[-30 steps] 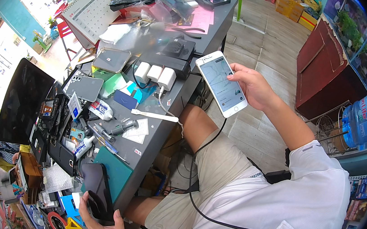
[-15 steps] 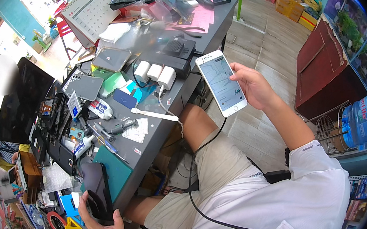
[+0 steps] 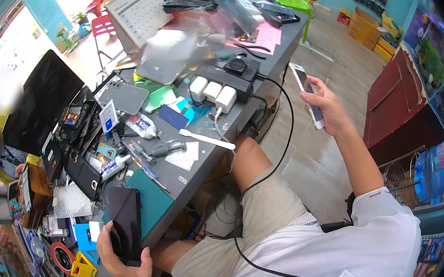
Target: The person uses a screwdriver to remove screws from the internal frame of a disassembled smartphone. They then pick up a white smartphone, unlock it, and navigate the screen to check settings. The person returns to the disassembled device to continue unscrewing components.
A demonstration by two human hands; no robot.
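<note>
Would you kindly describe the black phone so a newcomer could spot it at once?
On the grey desk, find the teal mat at the edge nearest the person. The black phone overlaps the mat's left part, its lower end between thumb and fingers of the left hand. Its dark front sets it apart from the white-framed phone in the right hand.

Downward head-worn fisheye view
</note>
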